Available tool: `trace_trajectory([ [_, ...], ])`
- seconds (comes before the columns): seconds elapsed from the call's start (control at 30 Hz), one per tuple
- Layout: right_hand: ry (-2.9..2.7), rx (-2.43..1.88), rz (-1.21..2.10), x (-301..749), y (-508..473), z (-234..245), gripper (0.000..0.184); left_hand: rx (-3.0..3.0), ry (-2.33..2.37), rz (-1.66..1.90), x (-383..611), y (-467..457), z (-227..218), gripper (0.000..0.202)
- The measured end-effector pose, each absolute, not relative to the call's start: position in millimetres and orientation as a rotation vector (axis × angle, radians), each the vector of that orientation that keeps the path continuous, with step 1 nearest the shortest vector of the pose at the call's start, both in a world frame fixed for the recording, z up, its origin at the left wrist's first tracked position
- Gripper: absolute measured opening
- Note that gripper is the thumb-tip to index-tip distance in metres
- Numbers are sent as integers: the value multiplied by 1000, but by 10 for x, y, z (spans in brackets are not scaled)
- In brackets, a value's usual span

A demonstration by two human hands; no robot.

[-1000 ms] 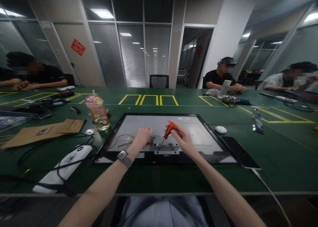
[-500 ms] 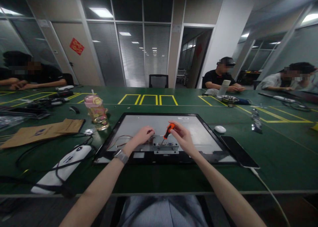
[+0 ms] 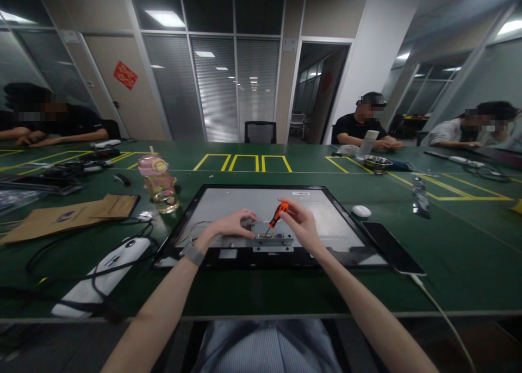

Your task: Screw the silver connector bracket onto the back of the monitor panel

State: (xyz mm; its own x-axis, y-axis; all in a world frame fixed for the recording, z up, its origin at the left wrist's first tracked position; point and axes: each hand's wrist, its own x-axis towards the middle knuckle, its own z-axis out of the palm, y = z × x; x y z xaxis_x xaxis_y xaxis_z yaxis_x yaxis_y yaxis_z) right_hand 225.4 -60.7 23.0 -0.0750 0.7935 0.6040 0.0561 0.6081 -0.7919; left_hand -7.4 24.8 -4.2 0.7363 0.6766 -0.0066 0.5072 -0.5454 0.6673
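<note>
A flat monitor panel (image 3: 322,215) lies face down on the green table (image 3: 261,291), its grey metal back up. Near its front edge sits a small metal bracket with ports (image 3: 272,242). My right hand (image 3: 299,223) is closed on an orange-handled screwdriver (image 3: 278,213), whose tip points down at the bracket. My left hand (image 3: 234,225) rests on the panel just left of the bracket, fingers curled and pressing down beside thin red wires (image 3: 196,232). A watch is on my left wrist.
A pink drink bottle (image 3: 157,184), brown paper bags (image 3: 69,214), a white panda-patterned case (image 3: 101,275) and black cables lie at left. A white mouse (image 3: 361,211) and a black phone (image 3: 391,248) with a cable lie at right. Three other people sit at the far side.
My left hand has slid right along the panel toward the bracket and flattened out. The screwdriver has stayed over the bracket, with the view shifting slightly.
</note>
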Motion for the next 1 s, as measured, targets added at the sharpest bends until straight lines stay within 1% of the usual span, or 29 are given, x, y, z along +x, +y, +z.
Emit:
trace_trajectory([
  [0.1,-1551,-675,791,2252,-610,240,30,2253,881,319,-66,235,-28,59],
  [0.2,-1540,-630,873,2247,-606,243,33,2251,889,268,-58,212,-16,68],
  [0.33,-1500,-710,778,2242,-594,230,35,2264,911,208,-51,181,-8,77],
  [0.4,-1504,-725,757,2240,-604,241,35,2264,903,202,-50,174,-6,77],
  [0.57,-1534,-610,883,2237,-634,270,35,2260,918,207,-50,169,4,77],
  [0.73,-1509,-666,836,2253,-595,228,35,2244,919,186,-59,177,4,78],
  [1.0,-1483,-606,960,2246,-607,262,32,2207,906,217,-79,217,-48,78],
])
